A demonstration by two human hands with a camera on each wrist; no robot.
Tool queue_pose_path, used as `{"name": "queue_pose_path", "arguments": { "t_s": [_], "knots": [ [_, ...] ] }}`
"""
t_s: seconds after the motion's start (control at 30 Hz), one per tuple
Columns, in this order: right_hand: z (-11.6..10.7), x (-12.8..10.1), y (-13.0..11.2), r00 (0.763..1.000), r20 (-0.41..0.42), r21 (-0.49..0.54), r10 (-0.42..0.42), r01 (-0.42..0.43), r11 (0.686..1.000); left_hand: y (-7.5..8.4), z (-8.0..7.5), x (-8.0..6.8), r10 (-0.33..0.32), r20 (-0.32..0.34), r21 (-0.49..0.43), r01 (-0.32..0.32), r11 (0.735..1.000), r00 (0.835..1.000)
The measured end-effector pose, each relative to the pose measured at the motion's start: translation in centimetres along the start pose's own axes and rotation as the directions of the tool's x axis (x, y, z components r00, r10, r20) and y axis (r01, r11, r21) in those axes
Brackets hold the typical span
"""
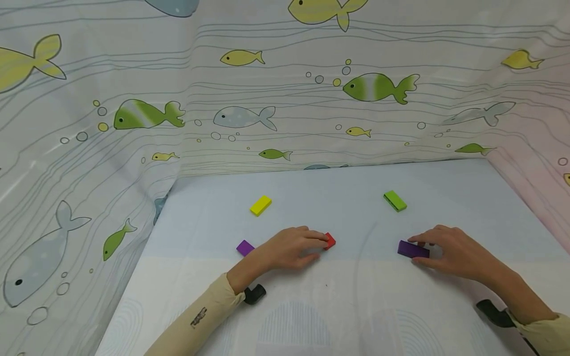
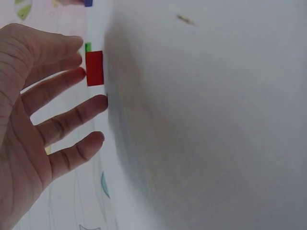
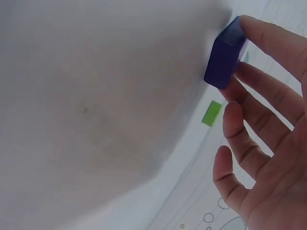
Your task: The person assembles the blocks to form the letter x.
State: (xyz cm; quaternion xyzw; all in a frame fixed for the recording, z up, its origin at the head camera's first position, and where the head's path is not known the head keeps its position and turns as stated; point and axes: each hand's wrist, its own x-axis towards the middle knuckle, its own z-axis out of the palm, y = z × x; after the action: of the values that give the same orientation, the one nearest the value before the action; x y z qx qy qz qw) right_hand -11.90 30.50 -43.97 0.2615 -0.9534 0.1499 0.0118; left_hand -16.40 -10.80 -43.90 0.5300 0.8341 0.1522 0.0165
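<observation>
The left hand (image 1: pixel 289 249) lies flat on the table (image 1: pixel 356 306) with straight, spread fingers, and its fingertips touch the red block (image 1: pixel 330 241). The right hand (image 1: pixel 450 252) pinches the dark purple block (image 1: pixel 413 249) between thumb and fingers, low on the table. A small purple block (image 1: pixel 245 247) lies just behind the left wrist; a yellow block (image 1: pixel 260 205) and a green block (image 1: pixel 395 201) lie farther back, well apart.

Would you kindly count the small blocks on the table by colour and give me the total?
Purple: 2, one lying beside the left hand, one pinched by the right hand
Red: 1, at the left hand's fingertips
Yellow: 1
Green: 1
Total: 5 blocks
</observation>
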Motion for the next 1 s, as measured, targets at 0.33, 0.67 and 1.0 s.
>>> {"name": "queue_pose_path", "arguments": {
  "t_s": [0.33, 0.67, 1.0],
  "knots": [
    [0.10, -0.01, 0.03, 1.000, 0.000, 0.006, 0.001, -0.001, 1.000, 0.23, -0.13, 0.13, -0.011, 0.023, 0.036, 0.010, 0.999, 1.000],
    [0.32, -0.15, 0.05, 1.000, -0.020, 0.029, -0.003, 0.004, 1.000, 0.21, -0.05, 0.21, -0.014, 0.030, 0.037, 0.013, 0.999, 0.999],
    [0.38, -0.17, -0.17, 0.999, -0.035, 0.053, 0.001, 0.001, 0.999, 0.38, -0.10, 0.27, -0.062, 0.077, 0.027, 0.061, 0.998, 0.995]
  ]
}}
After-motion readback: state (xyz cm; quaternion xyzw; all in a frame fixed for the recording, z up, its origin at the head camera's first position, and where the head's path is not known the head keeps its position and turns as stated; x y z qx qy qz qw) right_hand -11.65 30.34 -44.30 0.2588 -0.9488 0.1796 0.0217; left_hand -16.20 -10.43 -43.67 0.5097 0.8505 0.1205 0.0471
